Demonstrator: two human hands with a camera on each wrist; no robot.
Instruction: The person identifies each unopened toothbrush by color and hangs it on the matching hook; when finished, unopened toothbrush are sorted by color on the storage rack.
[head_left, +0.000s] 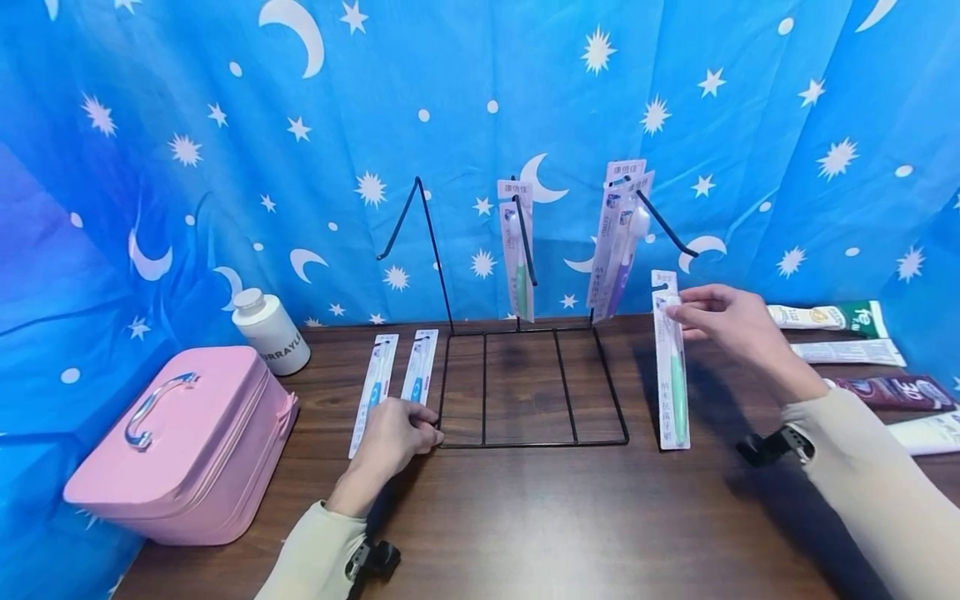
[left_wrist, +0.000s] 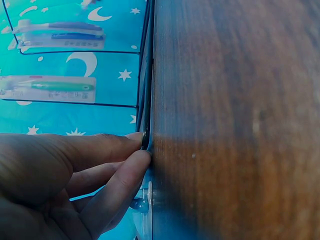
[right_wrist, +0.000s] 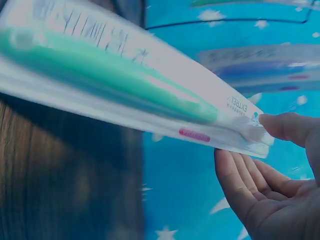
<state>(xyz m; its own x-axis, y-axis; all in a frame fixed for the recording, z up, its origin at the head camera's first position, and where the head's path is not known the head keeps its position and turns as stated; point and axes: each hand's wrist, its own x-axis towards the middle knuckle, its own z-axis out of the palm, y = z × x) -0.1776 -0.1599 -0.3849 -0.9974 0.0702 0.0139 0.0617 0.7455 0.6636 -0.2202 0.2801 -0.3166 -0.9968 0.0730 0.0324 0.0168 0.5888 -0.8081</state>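
My right hand (head_left: pixel 723 321) pinches a packaged green toothbrush (head_left: pixel 675 375) near its top edge, upright and right of the black wire rack (head_left: pixel 573 400). In the right wrist view, thumb and fingers grip the head end of the pack. My left hand (head_left: pixel 393 433) pinches the front left corner of the rack's base, as the left wrist view shows at the wire (left_wrist: pixel 146 137). Another green toothbrush pack (head_left: pixel 522 283) hangs on the middle hook. Purple toothbrush packs (head_left: pixel 621 279) hang on the right hook. The left hook (head_left: pixel 401 218) holds nothing.
Two blue toothbrush packs (head_left: pixel 377 379) lie left of the rack. A pink case (head_left: pixel 180 442) and a white bottle (head_left: pixel 272 332) stand at the left. Several toothpaste tubes (head_left: pixel 851 353) lie at the right. A blue star-patterned curtain (head_left: pixel 465 75) hangs behind.
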